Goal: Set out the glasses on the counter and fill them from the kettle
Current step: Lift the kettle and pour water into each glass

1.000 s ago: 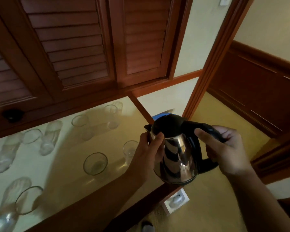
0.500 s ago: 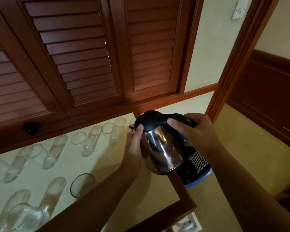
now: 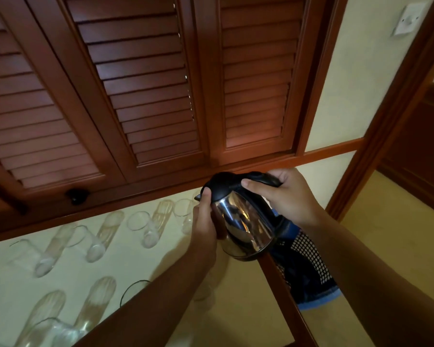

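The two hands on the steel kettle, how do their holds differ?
The right hand wraps the black handle at the top of the shiny steel kettle with the black lid, taking a closed grip, while the left hand lies flat against the kettle's steel side. The right hand sits higher and to the kettle's right, the left hand lower and to its left. Both touch the kettle above the pale counter.

The counter (image 3: 236,284) has a pale cream top with a dark wooden edge (image 3: 283,296) on its right side. On it stand several clear empty glasses (image 3: 148,227), in one row near the back wall and some more (image 3: 95,304) closer to the front left
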